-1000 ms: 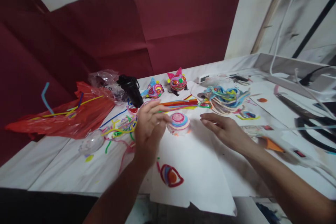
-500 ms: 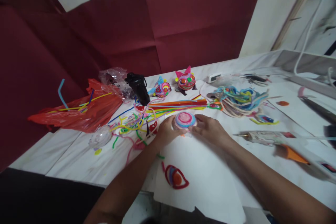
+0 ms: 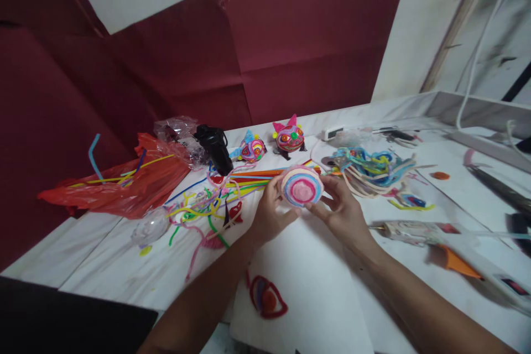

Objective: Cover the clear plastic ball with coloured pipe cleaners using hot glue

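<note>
Between my two hands is a round ball wrapped in pink, blue and white pipe-cleaner rings (image 3: 302, 187), its ringed side tilted toward me. My left hand (image 3: 269, 211) grips its left side, and my right hand (image 3: 340, 207) grips its right side with the thumb at the lower edge. Below them lies a white paper sheet (image 3: 307, 276) bearing a red-rimmed eye shape (image 3: 267, 297). Behind the ball, a bundle of coloured pipe cleaners (image 3: 253, 177) lies partly hidden.
Two finished-looking pipe-cleaner animal heads (image 3: 289, 137) stand at the back. To the left are a red plastic bag (image 3: 120, 188), a black bottle (image 3: 214, 149) and a clear plastic ball (image 3: 150, 225). On the right lie a glue gun (image 3: 431, 232) and a coloured pipe-cleaner pile (image 3: 373, 168).
Both hands have lifted the ringed ball slightly and tilted it, so more of its coloured rings face me. The camera view has shifted a little.
</note>
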Action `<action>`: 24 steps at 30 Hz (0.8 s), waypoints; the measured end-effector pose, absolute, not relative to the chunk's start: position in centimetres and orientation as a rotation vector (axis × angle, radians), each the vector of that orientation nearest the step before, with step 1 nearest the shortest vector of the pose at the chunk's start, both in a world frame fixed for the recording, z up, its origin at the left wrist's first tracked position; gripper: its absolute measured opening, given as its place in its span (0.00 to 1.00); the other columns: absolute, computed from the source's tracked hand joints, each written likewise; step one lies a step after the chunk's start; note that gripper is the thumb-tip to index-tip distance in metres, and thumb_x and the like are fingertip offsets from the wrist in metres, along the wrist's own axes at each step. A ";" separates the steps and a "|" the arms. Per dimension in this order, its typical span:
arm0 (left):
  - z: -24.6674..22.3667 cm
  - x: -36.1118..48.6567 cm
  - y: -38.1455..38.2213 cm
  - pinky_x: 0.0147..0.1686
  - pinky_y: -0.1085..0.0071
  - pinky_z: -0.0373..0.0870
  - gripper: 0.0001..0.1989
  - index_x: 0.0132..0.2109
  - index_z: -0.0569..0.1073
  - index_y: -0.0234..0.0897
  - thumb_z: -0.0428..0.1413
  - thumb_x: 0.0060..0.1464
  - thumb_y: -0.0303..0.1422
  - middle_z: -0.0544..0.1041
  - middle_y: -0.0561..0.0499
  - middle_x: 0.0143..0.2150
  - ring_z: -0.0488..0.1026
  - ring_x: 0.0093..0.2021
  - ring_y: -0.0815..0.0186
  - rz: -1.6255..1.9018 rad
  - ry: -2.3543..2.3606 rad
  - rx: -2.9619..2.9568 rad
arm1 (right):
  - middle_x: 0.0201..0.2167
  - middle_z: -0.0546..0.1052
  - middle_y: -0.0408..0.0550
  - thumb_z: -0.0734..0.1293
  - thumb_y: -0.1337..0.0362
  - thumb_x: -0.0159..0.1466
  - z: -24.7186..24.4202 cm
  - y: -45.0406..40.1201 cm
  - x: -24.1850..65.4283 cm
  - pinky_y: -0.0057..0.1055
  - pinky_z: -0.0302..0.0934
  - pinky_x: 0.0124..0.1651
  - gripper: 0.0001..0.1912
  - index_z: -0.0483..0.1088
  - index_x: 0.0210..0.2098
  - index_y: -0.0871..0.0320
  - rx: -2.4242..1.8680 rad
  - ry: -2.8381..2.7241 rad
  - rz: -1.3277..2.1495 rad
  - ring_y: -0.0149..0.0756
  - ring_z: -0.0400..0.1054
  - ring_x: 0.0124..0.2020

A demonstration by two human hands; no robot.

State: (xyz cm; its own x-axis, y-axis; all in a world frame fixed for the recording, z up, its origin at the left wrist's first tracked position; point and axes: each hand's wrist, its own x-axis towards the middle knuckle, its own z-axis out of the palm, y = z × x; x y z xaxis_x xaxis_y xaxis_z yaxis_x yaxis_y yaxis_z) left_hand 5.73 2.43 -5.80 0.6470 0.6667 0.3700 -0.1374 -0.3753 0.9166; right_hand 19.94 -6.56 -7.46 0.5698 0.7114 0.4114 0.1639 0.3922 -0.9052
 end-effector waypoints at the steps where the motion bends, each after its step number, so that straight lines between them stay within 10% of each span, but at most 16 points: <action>1: -6.1 5.9 2.6 0.59 0.58 0.67 0.33 0.59 0.58 0.40 0.63 0.49 0.38 0.65 0.39 0.63 0.65 0.63 0.53 0.906 0.419 1.703 | 0.51 0.71 0.49 0.75 0.57 0.51 -7.7 -6.6 19.8 0.49 0.65 0.55 0.29 0.63 0.49 0.50 -1.150 -0.939 0.413 0.42 0.69 0.52; 18: -5.4 5.0 2.9 0.49 0.64 0.69 0.38 0.57 0.65 0.42 0.69 0.40 0.44 0.71 0.42 0.56 0.72 0.53 0.56 0.863 0.438 1.367 | 0.32 0.82 0.46 0.78 0.53 0.49 -5.2 -7.8 20.2 0.38 0.67 0.42 0.18 0.77 0.36 0.53 -0.942 -0.572 0.811 0.38 0.74 0.33; 24: -4.1 5.3 2.4 0.39 0.70 0.71 0.21 0.48 0.75 0.35 0.62 0.51 0.44 0.79 0.45 0.44 0.76 0.40 0.62 0.686 0.423 1.124 | 0.30 0.82 0.48 0.75 0.49 0.48 -4.0 -8.2 20.4 0.42 0.68 0.40 0.21 0.75 0.37 0.55 -0.942 -0.643 0.860 0.42 0.75 0.32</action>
State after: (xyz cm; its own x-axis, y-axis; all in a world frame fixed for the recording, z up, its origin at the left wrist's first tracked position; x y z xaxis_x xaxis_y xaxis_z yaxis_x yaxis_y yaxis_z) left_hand 5.25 2.39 -4.14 0.7238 0.6895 0.0274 -0.2855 0.2630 0.9216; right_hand 20.45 -8.15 -4.05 0.5151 0.8507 0.1047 -0.3411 0.3155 -0.8855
